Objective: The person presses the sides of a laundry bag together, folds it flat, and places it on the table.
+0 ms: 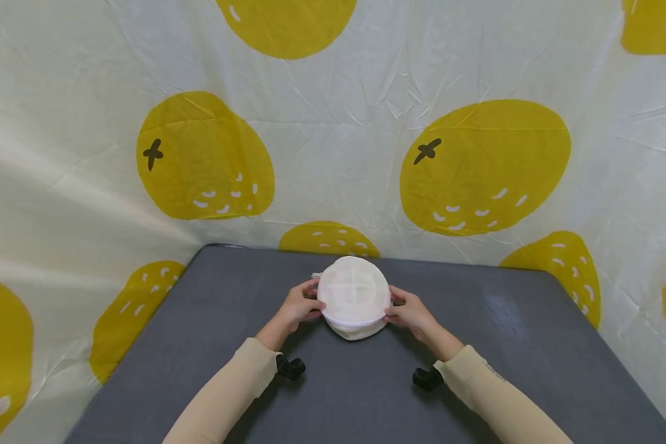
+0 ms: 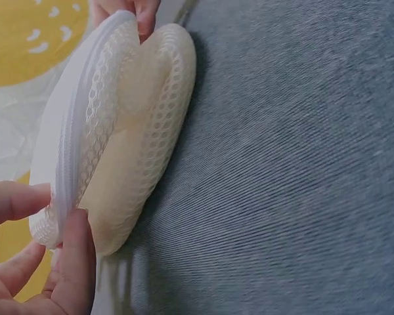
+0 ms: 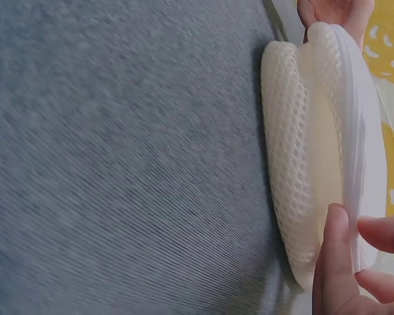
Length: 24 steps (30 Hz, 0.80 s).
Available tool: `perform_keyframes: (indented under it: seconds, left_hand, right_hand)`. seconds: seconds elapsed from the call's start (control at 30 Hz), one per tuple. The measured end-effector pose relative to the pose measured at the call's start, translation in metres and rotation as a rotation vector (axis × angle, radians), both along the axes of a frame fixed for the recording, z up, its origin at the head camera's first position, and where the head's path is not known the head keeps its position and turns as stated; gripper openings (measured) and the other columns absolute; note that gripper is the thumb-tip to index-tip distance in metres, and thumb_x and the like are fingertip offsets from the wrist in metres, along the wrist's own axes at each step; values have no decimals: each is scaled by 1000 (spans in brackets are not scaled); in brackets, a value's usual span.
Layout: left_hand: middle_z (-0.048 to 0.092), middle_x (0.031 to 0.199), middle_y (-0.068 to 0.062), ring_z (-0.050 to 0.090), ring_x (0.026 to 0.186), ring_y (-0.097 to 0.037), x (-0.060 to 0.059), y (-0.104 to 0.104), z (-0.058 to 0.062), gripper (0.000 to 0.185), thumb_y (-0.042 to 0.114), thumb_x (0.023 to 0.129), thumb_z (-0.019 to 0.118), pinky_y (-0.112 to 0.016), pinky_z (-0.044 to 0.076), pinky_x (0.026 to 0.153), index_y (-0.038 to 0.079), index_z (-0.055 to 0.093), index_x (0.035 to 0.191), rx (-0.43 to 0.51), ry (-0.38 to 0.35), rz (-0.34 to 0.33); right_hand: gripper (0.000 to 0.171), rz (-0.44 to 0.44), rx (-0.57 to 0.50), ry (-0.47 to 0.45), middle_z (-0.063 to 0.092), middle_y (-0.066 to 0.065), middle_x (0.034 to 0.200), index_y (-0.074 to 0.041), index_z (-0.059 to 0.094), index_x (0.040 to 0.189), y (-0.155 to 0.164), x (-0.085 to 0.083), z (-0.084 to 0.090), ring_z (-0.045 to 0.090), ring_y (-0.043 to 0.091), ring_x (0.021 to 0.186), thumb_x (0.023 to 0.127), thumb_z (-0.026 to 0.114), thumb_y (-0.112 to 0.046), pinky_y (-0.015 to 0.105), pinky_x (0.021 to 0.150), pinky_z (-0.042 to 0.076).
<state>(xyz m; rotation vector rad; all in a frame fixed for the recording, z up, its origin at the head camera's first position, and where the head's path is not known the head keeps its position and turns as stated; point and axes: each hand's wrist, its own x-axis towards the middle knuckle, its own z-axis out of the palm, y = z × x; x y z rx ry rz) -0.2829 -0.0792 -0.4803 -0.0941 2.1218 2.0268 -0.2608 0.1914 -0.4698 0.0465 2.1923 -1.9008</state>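
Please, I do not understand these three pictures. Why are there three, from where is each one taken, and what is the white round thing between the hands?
There is no machine here: a person works with two bare hands. The wide picture comes from a camera on the person's head, looking down. The two close pictures come from small cameras on each wrist.

On the dark grey fabric-covered table lies a round white mesh pouch with a white zip band around its edge. It looks like a padded laundry pouch, though I cannot tell what is inside.

The left hand pinches the pouch's left edge, and the right hand pinches its right edge. In the wrist views the thumbs press on the zip band.

Behind hangs a white cloth printed with big yellow fruits.
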Motion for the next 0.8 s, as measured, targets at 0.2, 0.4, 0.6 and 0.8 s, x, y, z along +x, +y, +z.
perform_keyframes:
  seconds: [0.2, 0.4, 0.6, 0.8]
  left_hand:
    - [54, 129, -22, 63, 98, -26, -4, -2, 5, 64, -12, 84, 74, -44, 60, 85, 1, 56, 144, -8, -5, 12]
    - [56, 127, -22, 64, 96, -25, -7, -5, 3, 63, -12, 83, 76, -41, 60, 83, -2, 57, 142, -33, 17, 21]
    - [57, 122, -20, 64, 88, -22, -8, -5, 3, 65, -13, 80, 77, -35, 61, 77, -3, 58, 141, -89, 62, 11]
    - [56, 116, -19, 60, 81, -21, -8, -2, 4, 66, -13, 79, 77, -29, 59, 69, -4, 57, 142, -136, 121, -7]
  right_hand:
    - [70, 8, 51, 34, 39, 34, 137, 11, 26, 157, 1, -7, 11, 62, 22, 90, 96, 61, 11, 43, 88, 58]
    - [67, 37, 119, 85, 42, 36, 138, 10, 36, 153, -1, -10, 13, 63, 27, 94, 94, 66, 9, 47, 87, 58]
    - [66, 113, 197, 128, 42, 39, 140, 12, 40, 150, 2, -14, 11, 66, 26, 91, 91, 67, 11, 43, 82, 60]
    - [66, 172, 324, 166, 37, 42, 142, 13, 42, 148, 5, -21, 15, 68, 26, 82, 88, 71, 11, 38, 73, 61]
